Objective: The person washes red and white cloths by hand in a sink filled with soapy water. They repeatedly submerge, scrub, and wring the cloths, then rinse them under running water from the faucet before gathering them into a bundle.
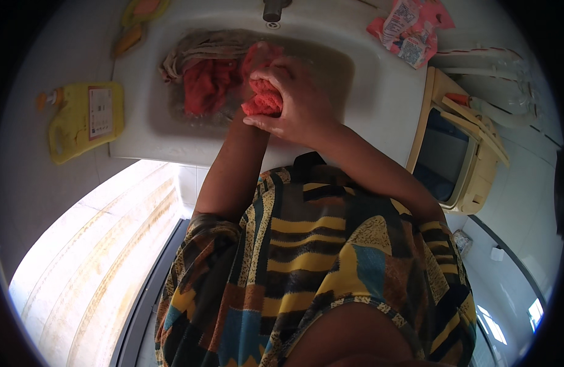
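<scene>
A white sink [387, 114] with murky water lies before me. My right hand [302, 103] is closed around a bunched red cloth [266, 102], thumb below it and fingers over the top. My left forearm [238, 156] reaches up under the same cloth; the left hand is hidden behind the cloth and my right hand, so its grip does not show. Left of the hands, another red cloth [208, 87] lies partly in the water, against a beige cloth [208, 48] along the back. Pinkish-red fabric [262, 55] shows just beyond my fingers.
A faucet [275, 10] projects over the sink's back. At left are a yellow jug [80, 121] with a label and a yellow sponge-like item [129, 39]. Pink printed packaging [412, 34] lies at the back right. A cream plastic-framed container [465, 165] stands at right.
</scene>
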